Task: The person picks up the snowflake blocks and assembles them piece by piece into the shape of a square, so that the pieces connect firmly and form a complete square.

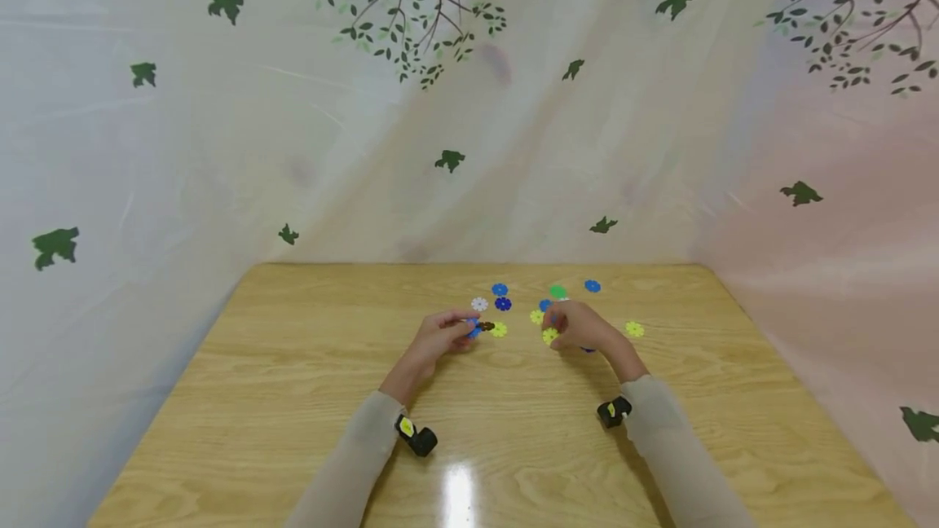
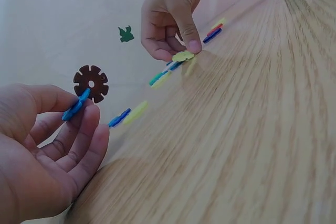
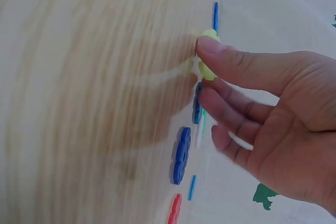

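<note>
My left hand [image 1: 438,338] pinches a blue notched disc [image 2: 76,105] between thumb and fingers. Slotted into that disc at an angle is a brown notched disc [image 2: 91,84], which juts out past the fingertips. To the right, my right hand [image 1: 582,326] grips a yellow notched disc [image 3: 208,55] by thumb and fingertips, close over the table. In the right wrist view a dark blue disc [image 3: 180,156] lies on the wood below that hand. Between the two hands sits another yellow disc [image 1: 500,330], with a white disc [image 1: 480,304] behind it.
Several more flower-shaped discs lie flat on the wooden table [image 1: 308,398], among them a green disc [image 1: 558,291], a blue disc [image 1: 592,286] at the back and a yellow disc [image 1: 635,329] at the right. A printed curtain [image 1: 352,186] stands behind the table.
</note>
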`<state>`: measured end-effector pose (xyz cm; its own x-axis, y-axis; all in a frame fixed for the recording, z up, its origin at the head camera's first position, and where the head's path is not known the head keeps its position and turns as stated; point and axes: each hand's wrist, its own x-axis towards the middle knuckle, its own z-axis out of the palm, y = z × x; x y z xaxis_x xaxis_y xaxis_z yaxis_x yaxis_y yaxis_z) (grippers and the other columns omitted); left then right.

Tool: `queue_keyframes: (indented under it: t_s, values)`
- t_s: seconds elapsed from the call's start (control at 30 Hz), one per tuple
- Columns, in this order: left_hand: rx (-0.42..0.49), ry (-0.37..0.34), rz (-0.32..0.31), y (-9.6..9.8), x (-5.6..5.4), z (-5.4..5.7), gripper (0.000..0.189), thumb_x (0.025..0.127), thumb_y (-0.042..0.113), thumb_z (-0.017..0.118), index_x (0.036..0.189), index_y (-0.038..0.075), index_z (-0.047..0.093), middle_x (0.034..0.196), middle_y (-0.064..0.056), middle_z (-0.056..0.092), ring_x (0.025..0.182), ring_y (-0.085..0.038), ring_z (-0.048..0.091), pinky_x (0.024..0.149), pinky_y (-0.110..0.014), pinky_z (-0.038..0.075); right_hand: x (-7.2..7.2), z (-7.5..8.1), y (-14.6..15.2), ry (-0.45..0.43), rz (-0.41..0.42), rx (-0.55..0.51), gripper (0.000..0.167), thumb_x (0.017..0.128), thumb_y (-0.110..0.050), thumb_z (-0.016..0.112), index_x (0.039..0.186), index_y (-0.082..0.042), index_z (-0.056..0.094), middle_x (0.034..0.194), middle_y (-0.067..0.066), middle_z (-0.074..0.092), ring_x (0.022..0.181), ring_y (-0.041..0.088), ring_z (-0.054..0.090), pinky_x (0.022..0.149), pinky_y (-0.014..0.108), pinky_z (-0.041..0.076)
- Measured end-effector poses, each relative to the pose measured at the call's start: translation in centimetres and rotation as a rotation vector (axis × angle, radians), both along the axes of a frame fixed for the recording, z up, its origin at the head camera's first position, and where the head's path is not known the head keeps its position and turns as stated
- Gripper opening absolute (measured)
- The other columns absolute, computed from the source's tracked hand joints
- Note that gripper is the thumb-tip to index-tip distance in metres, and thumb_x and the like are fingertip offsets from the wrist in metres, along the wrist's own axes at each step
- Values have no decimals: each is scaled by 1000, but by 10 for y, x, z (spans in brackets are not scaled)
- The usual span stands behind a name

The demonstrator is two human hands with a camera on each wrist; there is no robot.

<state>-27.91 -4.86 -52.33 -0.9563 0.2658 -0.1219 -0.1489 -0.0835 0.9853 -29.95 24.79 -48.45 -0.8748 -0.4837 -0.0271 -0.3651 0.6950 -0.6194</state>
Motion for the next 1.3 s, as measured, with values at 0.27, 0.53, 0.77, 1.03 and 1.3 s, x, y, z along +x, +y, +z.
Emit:
queue_keyframes:
  t_s: [0.27, 0.53, 0.77, 1.03, 1.3]
  values:
    - [28, -29, 27, -1, -7, -3, 31, 101, 7, 61, 131, -2, 65, 102, -3, 69, 83, -13, 70, 72, -24, 61, -5, 2, -9, 33, -78, -79, 16, 85, 5, 76, 99, -1, 71, 94, 13, 67, 87, 22, 62, 76, 35, 56]
    - [69, -43, 31, -4, -24, -6, 34, 99, 5, 63, 132, -5, 62, 99, -4, 69, 83, -16, 71, 74, -28, 63, -9, 8, -37, -21, -156, -368, 26, 92, -3, 74, 116, 6, 70, 102, 23, 71, 84, 30, 71, 76, 53, 61]
    - [91, -23, 49, -5, -23, -4, 33, 99, 6, 63, 130, -5, 62, 101, -13, 71, 79, -16, 71, 72, -33, 64, -8, 0, -61, -70, -231, -601, 33, 92, -1, 73, 120, 14, 66, 100, 28, 72, 80, 24, 74, 80, 55, 61]
    - [76, 22, 34, -6, -19, 8, 32, 101, 4, 60, 131, -8, 61, 95, -1, 69, 81, -14, 71, 81, -37, 64, -6, 0, -75, -118, -240, -729, 37, 92, 1, 72, 123, 19, 61, 89, 10, 72, 74, 8, 70, 84, 51, 62]
    - [55, 46, 17, -3, -19, 15, 33, 101, 6, 62, 131, -8, 61, 97, -3, 70, 82, -13, 70, 83, -40, 63, -6, 0, -76, -152, -245, -745, 33, 93, 2, 70, 123, 16, 63, 85, 0, 69, 75, 10, 69, 86, 53, 60]
